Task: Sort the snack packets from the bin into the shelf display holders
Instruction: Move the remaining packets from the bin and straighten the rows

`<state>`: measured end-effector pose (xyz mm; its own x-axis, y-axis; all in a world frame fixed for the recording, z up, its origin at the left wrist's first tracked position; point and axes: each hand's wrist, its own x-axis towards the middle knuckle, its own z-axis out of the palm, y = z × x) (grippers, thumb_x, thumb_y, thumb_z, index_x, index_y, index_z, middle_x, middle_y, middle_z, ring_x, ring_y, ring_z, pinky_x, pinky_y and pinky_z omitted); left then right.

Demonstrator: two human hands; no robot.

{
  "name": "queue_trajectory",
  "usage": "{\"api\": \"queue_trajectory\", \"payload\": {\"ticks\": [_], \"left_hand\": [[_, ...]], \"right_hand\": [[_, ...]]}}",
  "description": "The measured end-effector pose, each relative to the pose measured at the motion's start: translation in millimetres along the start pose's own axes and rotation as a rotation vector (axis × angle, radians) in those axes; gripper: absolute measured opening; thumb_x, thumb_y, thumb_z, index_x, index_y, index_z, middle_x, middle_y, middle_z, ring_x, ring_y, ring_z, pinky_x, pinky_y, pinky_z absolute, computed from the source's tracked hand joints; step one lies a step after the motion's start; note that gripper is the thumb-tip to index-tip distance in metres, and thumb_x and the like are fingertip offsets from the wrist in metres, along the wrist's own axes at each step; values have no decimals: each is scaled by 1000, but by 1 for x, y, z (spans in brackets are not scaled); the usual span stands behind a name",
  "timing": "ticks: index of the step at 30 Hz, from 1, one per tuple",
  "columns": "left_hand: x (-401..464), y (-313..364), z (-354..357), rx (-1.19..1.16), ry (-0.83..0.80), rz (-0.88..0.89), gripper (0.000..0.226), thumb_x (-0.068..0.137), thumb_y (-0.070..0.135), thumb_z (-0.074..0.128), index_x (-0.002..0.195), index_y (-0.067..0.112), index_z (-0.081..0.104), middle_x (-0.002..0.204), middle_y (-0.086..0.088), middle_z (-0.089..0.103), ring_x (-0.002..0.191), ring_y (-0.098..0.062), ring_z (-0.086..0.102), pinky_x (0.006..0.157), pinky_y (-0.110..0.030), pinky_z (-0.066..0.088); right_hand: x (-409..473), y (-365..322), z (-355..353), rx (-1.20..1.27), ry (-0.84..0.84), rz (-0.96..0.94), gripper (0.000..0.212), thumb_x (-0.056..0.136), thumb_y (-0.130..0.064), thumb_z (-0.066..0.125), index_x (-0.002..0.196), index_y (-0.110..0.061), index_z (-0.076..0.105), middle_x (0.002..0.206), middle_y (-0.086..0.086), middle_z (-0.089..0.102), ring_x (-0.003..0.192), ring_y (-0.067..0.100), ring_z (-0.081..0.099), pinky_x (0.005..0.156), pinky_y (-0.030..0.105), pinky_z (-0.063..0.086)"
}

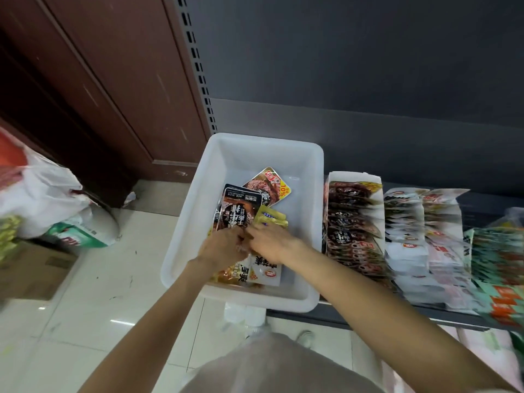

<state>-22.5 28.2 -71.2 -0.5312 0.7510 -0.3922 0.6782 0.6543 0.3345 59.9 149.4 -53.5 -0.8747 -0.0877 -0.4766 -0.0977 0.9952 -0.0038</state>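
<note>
Both of my hands are down inside the white plastic bin (313,171), which sits at the left end of the dark shelf (419,154). My left hand (224,246) comes in from seven o'clock and its fingers are curled around the lower edge of a stack of black snack packets (239,207), which stand up and lean toward twelve o'clock. My right hand (270,242) comes in from four o'clock and meets the left at the middle of the bin; its fingertips touch a small gold packet (270,219) lying at two o'clock from my knuckles. Motion blur keeps me from telling whether those fingers pinch the gold packet or only rest on it.

At twelve o'clock from the black stack, a brown packet with a yellow corner (269,185) lies flat on the bin floor. Under my wrists, toward six o'clock, lie a white packet (268,269) with black lettering and a yellowish packet (226,275), partly hidden by my hands.

At three o'clock from the bin, just beside its wall, a white display holder (353,177) is packed with dark packets like the ones I grip. Further toward three o'clock run more rows: white packets (408,251), pinkish packets (448,251), and green packets (496,251) at the picture's edge, all blurred.

At nine o'clock on the tiled floor (93,302) are white plastic bags (42,194) and a cardboard box (31,270), in front of a brown wooden door (93,80).
</note>
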Motion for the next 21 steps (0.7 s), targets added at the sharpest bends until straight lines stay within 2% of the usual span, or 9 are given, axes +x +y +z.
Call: {"api": "queue_trajectory", "payload": {"ticks": [3,6,8,10,12,14,15,18,21], "left_hand": [[-2,-5,6,29,-11,1,28,83,23,61,111,24,60,117,3,58,102,-18,59,78,-28,48],[-3,-7,6,49,-26,33,35,86,25,57,121,30,61,122,5,55,105,-17,57,83,-30,50],[-4,-6,0,6,-28,26,30,88,31,56,117,31,63,116,4,59,95,-15,61,74,-25,50],[-6,-7,-9,-170,37,4,27,94,36,51,115,26,64,108,3,64,86,-15,63,67,-25,48],[-14,-4,-23,-566,162,-50,39,95,46,45,123,25,61,113,5,64,97,-14,61,82,-29,48],[-23,5,-37,-970,253,-44,52,89,60,40,126,28,58,118,9,64,108,-9,59,93,-30,46],[-27,12,-43,-1079,245,-10,53,87,60,41,125,28,59,118,10,65,110,-6,59,94,-29,46],[-35,37,-56,-1074,110,121,38,89,43,58,123,26,59,116,8,66,107,-6,62,90,-25,49],[-37,59,-62,-1013,42,222,29,87,22,66,116,16,63,106,-1,70,98,-16,66,86,-32,53]], "right_hand": [[4,4,2,-83,9,-14,27,94,-14,49,117,-12,61,133,12,42,127,30,36,102,42,32],[5,8,-2,-130,18,-10,27,93,-16,52,117,-18,63,126,8,51,122,27,42,104,41,32],[-1,14,-10,-75,81,23,22,92,-19,55,112,-19,65,110,4,63,109,22,54,103,39,35],[-16,22,-24,170,204,99,16,91,-23,59,104,-15,62,95,2,67,93,20,62,95,36,43],[-35,31,-35,439,389,214,16,90,-23,61,105,-18,60,93,-3,67,85,19,62,85,36,50],[-52,37,-40,679,600,360,32,89,-23,65,119,-19,57,101,-2,69,86,19,63,81,37,52],[-58,38,-42,860,692,407,39,87,-21,67,124,-19,55,105,0,69,89,16,64,79,35,53],[-78,38,-46,1464,857,405,45,81,-10,73,119,-20,49,110,-4,65,93,2,61,75,21,53],[-99,40,-45,1755,952,362,48,79,-4,73,115,-22,46,114,2,64,105,17,62,78,37,56]]}}
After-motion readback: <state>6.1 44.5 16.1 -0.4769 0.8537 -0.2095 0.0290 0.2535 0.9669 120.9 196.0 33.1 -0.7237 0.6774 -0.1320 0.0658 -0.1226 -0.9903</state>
